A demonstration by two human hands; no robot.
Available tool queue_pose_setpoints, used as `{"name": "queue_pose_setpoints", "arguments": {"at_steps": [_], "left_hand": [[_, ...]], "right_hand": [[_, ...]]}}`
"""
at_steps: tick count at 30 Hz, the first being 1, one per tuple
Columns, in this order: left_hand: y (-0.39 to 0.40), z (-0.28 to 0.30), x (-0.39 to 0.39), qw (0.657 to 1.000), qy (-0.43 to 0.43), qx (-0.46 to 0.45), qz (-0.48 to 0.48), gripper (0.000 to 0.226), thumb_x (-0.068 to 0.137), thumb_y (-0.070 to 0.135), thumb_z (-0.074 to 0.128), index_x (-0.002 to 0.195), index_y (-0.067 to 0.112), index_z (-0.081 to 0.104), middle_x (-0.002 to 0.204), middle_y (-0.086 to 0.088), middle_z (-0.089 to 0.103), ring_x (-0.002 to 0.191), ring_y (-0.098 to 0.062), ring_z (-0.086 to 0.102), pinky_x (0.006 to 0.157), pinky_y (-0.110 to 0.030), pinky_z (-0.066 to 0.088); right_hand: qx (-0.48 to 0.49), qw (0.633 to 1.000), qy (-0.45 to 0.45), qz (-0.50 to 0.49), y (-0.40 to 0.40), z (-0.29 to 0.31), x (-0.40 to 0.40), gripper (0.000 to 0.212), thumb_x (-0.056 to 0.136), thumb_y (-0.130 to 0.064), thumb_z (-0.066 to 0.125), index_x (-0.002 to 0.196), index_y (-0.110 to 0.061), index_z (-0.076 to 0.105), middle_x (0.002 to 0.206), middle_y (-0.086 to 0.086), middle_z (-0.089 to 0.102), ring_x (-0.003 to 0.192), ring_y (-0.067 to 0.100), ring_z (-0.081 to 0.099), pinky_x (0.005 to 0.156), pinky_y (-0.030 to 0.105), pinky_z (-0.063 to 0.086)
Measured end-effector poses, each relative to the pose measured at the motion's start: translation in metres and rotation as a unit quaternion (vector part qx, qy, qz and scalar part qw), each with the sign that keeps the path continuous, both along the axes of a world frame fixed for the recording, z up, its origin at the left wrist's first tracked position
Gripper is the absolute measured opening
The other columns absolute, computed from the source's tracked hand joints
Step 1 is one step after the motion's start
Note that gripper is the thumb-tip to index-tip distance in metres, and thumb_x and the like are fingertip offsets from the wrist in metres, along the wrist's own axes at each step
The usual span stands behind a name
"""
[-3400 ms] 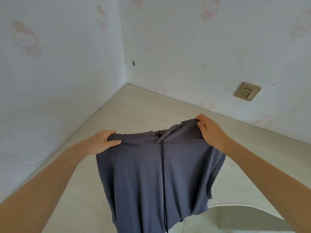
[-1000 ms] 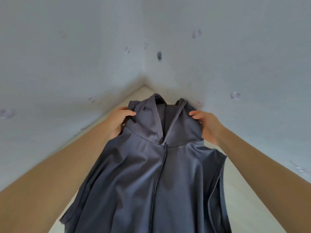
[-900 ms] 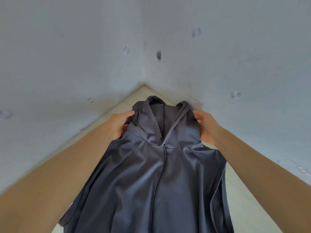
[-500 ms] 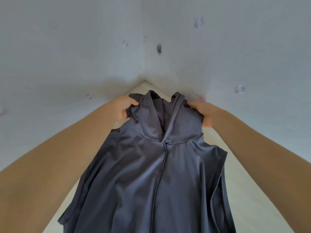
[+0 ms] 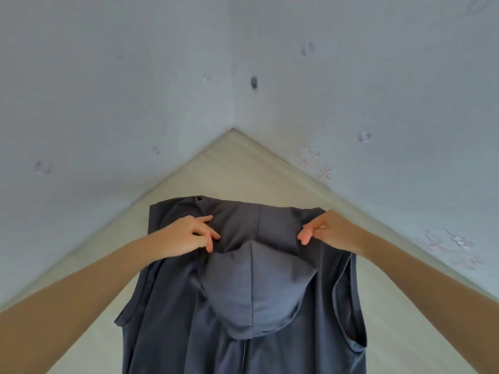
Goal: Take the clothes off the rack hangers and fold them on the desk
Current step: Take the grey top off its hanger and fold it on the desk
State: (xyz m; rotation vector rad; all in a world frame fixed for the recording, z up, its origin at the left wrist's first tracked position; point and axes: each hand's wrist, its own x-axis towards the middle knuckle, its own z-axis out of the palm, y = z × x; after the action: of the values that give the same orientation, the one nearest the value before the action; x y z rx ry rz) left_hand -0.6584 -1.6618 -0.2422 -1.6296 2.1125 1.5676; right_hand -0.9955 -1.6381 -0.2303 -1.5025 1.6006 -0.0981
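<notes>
Both hands pinch a grey sleeveless hoodie [image 5: 243,306] at the shoulders: left hand [image 5: 186,236], right hand [image 5: 326,230]. It lies on a pale tabletop [image 5: 235,168], hood folded forward.

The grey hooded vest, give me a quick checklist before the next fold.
1. Vest off its hanger: ok, none visible.
2. Lying on the desk: ok at the top; lower hem out of frame, cannot tell.
3. Hood folded down over the body: ok.
4. Left hand holding fabric at the shoulder: ok.
5. Right hand pinching the other shoulder: ok.
6. Armholes flat: not ok, both edges curl.
</notes>
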Motion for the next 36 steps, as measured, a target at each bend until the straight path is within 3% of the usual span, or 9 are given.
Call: {"name": "queue_pose_setpoints", "arguments": {"at_steps": [3, 4, 7, 11, 19, 27, 29, 33, 36], "left_hand": [[0.017, -0.011, -0.009, 0.984, -0.027, -0.174, 0.031, 0.004, 0.092, 0.024, 0.061, 0.089, 0.027, 0.063, 0.125, 0.014, 0.057, 0.134, -0.009, 0.04, 0.103, -0.023, 0.029], [0.022, -0.013, -0.013, 0.974, -0.064, -0.216, 0.016, 0.018, 0.09, 0.036, 0.063, 0.106, 0.028, 0.059, 0.136, 0.01, 0.048, 0.137, -0.015, 0.036, 0.106, -0.029, 0.031], [0.031, -0.027, -0.02, 0.964, -0.2, -0.164, -0.055, 0.086, 0.08, 0.067, 0.058, 0.15, 0.04, 0.016, 0.162, 0.006, -0.007, 0.148, -0.033, -0.007, 0.115, -0.061, 0.008], [0.032, -0.044, -0.022, 0.95, -0.258, -0.141, -0.107, 0.112, 0.071, 0.08, 0.055, 0.147, 0.046, -0.019, 0.153, 0.005, -0.039, 0.14, -0.038, -0.032, 0.11, -0.07, -0.006], [-0.012, -0.056, -0.02, 0.937, -0.268, -0.203, -0.093, 0.105, 0.076, 0.076, 0.053, 0.145, 0.048, -0.021, 0.154, 0.006, -0.037, 0.141, -0.037, -0.03, 0.108, -0.073, -0.003], [-0.04, -0.053, -0.032, 0.938, -0.249, -0.225, -0.083, 0.095, 0.082, 0.07, 0.053, 0.15, 0.045, -0.009, 0.157, 0.007, -0.029, 0.145, -0.036, -0.023, 0.111, -0.07, -0.005], [-0.026, -0.047, -0.04, 0.93, -0.244, -0.261, -0.087, 0.086, 0.09, 0.06, 0.051, 0.152, 0.04, -0.004, 0.159, 0.008, -0.025, 0.146, -0.034, -0.022, 0.112, -0.068, -0.005], [0.028, -0.031, -0.069, 0.925, -0.15, -0.346, -0.051, 0.074, 0.093, 0.008, 0.049, 0.154, 0.027, 0.013, 0.163, 0.005, 0.007, 0.15, -0.021, -0.003, 0.119, -0.056, 0.002], [0.069, -0.026, -0.104, 0.913, -0.079, -0.392, -0.08, 0.065, 0.09, 0.004, 0.049, 0.15, 0.021, 0.03, 0.158, 0.004, 0.025, 0.15, -0.019, 0.008, 0.12, -0.052, 0.006]], "right_hand": [[-0.08, 0.996, 0.046, 0.004, 0.009, -0.011, 0.007, 0.027, 0.093, -0.012, 0.053, 0.098, -0.029, 0.074, 0.111, -0.013, 0.069, 0.109, 0.007, 0.06, 0.103, 0.025, 0.041], [-0.101, 0.993, 0.052, 0.022, 0.014, -0.012, 0.013, 0.023, 0.094, -0.023, 0.056, 0.114, -0.029, 0.067, 0.123, -0.011, 0.063, 0.118, 0.01, 0.054, 0.105, 0.024, 0.037], [-0.082, 0.984, 0.089, 0.131, 0.029, -0.018, 0.027, 0.064, 0.088, -0.056, 0.056, 0.145, -0.043, 0.029, 0.156, -0.003, 0.022, 0.144, 0.024, 0.018, 0.115, 0.042, 0.022], [-0.092, 0.939, 0.225, 0.244, 0.038, -0.039, 0.035, 0.088, 0.08, -0.077, 0.045, 0.148, -0.05, -0.004, 0.16, 0.0, -0.02, 0.145, 0.035, -0.017, 0.117, 0.054, 0.002], [-0.151, 0.921, 0.258, 0.249, -0.008, -0.058, 0.025, 0.089, 0.08, -0.078, 0.042, 0.148, -0.049, -0.007, 0.159, 0.003, -0.024, 0.145, 0.037, -0.02, 0.118, 0.051, -0.004], [-0.183, 0.932, 0.242, 0.197, -0.035, -0.052, 0.013, 0.081, 0.088, -0.065, 0.046, 0.153, -0.035, 0.008, 0.162, 0.008, -0.002, 0.148, 0.034, -0.001, 0.118, 0.048, 0.014], [-0.206, 0.947, 0.206, 0.136, -0.026, -0.045, 0.009, 0.072, 0.092, -0.056, 0.048, 0.152, -0.025, 0.022, 0.161, 0.009, 0.011, 0.148, 0.03, 0.006, 0.118, 0.044, 0.017], [-0.243, 0.951, 0.191, 0.016, 0.004, -0.033, -0.011, 0.051, 0.097, -0.039, 0.051, 0.137, -0.007, 0.047, 0.145, 0.014, 0.042, 0.136, 0.031, 0.035, 0.11, 0.038, 0.03], [-0.204, 0.955, 0.205, -0.064, 0.015, -0.021, -0.035, 0.04, 0.097, -0.027, 0.052, 0.131, -0.005, 0.051, 0.134, 0.018, 0.051, 0.124, 0.035, 0.045, 0.103, 0.039, 0.035]]}}
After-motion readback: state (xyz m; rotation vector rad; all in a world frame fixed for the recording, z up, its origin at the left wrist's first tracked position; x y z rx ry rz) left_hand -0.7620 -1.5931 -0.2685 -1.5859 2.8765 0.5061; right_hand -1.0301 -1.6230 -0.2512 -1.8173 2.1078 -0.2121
